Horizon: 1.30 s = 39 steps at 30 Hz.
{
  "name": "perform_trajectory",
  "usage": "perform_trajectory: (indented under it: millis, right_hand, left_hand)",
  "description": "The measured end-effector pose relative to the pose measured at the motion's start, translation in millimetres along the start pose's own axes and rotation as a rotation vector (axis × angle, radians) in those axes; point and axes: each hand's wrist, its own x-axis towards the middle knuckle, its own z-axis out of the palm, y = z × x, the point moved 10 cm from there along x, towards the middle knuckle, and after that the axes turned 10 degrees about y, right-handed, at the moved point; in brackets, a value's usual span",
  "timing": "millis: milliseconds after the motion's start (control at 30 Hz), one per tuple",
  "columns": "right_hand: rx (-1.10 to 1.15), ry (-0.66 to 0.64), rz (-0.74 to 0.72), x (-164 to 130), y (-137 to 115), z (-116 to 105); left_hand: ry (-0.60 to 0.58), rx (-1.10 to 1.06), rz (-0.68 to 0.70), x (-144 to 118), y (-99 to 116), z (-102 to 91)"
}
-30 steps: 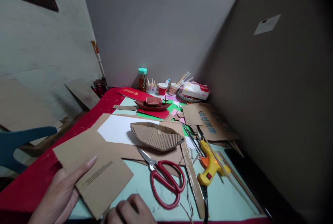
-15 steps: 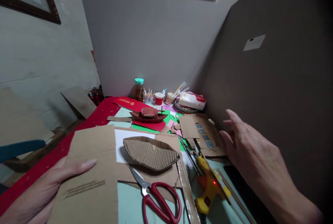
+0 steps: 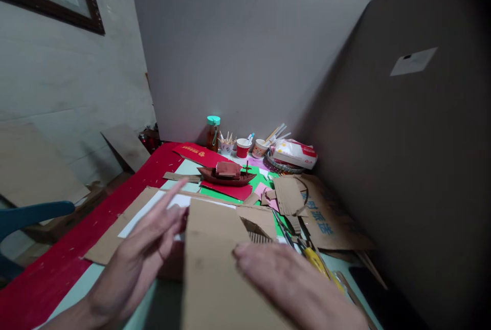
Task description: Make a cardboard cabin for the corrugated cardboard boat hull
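Observation:
A piece of brown cardboard stands up close to me, in front of the table. My right hand lies over its right side with the fingers across its face; the thumb is hidden. Beside the left edge is my left hand, fingers apart and the index finger stretched out; whether it touches the edge I cannot tell. Behind the piece, a ribbed bit of the cardboard boat hull peeks out, the rest covered. The yellow glue gun is partly hidden by my right hand.
A dark red model boat stands farther back. Behind it are a bottle with a turquoise lid, paper cups and a tissue pack. Printed cardboard lies at right, beside a grey panel.
The cardboard piece has moved from the left to the middle, now covering most of the boat hull and the scissors. My right hand has come onto it; my left hand has let go.

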Motion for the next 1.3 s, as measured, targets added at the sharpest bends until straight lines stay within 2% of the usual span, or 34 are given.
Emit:
perform_trajectory:
  millis: [33, 67, 133, 200, 267, 300, 367, 467, 533, 567, 767, 1033, 1200, 1300]
  right_hand:
    - [0.024, -0.037, 0.145, 6.2, 14.1, -4.9]
    - [0.036, -0.019, 0.302, 12.1, 29.6, -13.7]
    - [0.081, 0.057, 0.601, 18.4, 59.3, -27.1]
    - [0.248, 0.075, 0.795, 21.8, 80.1, -21.5]
    - [0.390, 0.033, 0.872, 25.8, 94.5, -8.2]
    - [0.393, 0.036, 0.855, 29.2, 100.9, -7.4]
    - [0.217, 0.051, 0.721, 36.8, 110.2, -16.6]
    - [-0.216, -0.149, 0.354, 41.4, 103.4, -15.5]
    - [-0.347, -0.296, 0.189, 34.4, 98.0, -5.3]
    - [-0.363, -0.325, 0.160, 31.5, 96.8, -2.8]
    - [-0.341, -0.342, 0.288, 28.4, 96.3, 5.7]
    - [-0.232, -0.421, 0.415, 12.9, 111.1, 23.5]
    - [-0.303, -0.458, 0.477, 1.1, 119.4, 27.4]
    - [-0.334, -0.471, 0.502, -2.4, 121.4, 29.6]
  left_hand:
    - [0.003, 0.069, 0.140, 2.9, 16.1, -1.0]
    - [-0.025, 0.174, 0.244, 4.2, 26.8, 1.8]
    - [-0.121, 0.388, 0.342, 5.6, 31.9, 12.0]
    - [-0.187, 0.493, 0.301, 8.7, 23.0, 18.0]
    - [-0.227, 0.490, 0.207, 12.0, 11.8, 21.1]
    - [-0.250, 0.486, 0.170, 13.2, 7.4, 23.1]
    - [-0.330, 0.501, 0.110, 14.7, -0.8, 29.0]
    - [-0.426, 0.523, 0.010, 18.2, -12.8, 32.5]
    - [-0.455, 0.520, -0.036, 21.4, -18.5, 32.7]
    - [-0.462, 0.524, -0.021, 23.3, -18.3, 33.5]
    - [-0.413, 0.727, 0.416, 34.3, 8.5, 43.3]
    - [-0.360, 0.866, 0.630, 43.2, 3.7, 48.0]
    - [-0.352, 0.952, 0.660, 40.8, -9.0, 44.1]
    - [-0.328, 1.017, 0.709, 35.5, -9.5, 38.3]
